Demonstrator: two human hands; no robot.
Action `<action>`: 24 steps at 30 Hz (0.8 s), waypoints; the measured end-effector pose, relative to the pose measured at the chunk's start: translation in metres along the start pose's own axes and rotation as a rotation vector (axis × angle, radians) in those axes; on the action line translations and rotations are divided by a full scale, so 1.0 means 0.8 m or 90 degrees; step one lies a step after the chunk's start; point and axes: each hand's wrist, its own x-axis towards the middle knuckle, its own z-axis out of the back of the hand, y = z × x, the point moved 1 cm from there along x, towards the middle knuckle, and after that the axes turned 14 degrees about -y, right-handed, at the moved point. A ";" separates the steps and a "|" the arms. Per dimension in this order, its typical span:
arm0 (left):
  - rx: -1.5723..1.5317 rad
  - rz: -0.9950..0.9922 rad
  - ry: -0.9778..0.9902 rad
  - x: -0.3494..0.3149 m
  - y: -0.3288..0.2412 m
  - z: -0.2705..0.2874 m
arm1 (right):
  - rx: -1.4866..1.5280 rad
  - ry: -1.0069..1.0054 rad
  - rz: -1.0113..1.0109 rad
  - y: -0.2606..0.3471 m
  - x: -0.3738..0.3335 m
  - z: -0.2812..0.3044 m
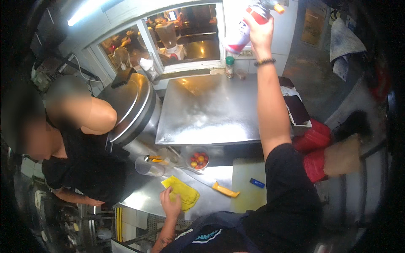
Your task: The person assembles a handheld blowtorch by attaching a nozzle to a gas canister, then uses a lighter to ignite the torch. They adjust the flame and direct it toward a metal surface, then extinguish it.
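My right arm is stretched up and forward, and my right hand (260,33) is wrapped round a red and white spray bottle (238,37) with an orange nozzle tip. The bottle is held tilted in the air by the window wall. Lower down, my left hand (171,203) is closed on the near left part of a folded yellow cloth (187,195) on the steel counter. Just beyond the cloth lies a long tool with a yellow handle (226,189). A blue, box-shaped item (257,182) rests on a pale cutting board (244,198) to the right.
A bowl of small red and yellow fruits (198,160) and a clear container (148,166) stand behind the cloth. A raised steel surface (206,109) spans the back, beside a large round lidded vessel (126,105). A green-capped jar (229,67) stands below the window. Another person (90,168) is at left.
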 end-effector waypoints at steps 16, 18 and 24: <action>-0.421 -0.014 0.431 0.061 -0.357 -0.160 | -0.512 0.217 -0.034 0.282 -0.269 0.305; -0.432 0.022 0.440 0.033 -0.358 -0.164 | -0.501 0.278 -0.088 0.310 -0.268 0.328; -0.390 -0.026 0.493 0.006 -0.379 -0.159 | -0.347 0.087 -0.303 0.350 -0.271 0.357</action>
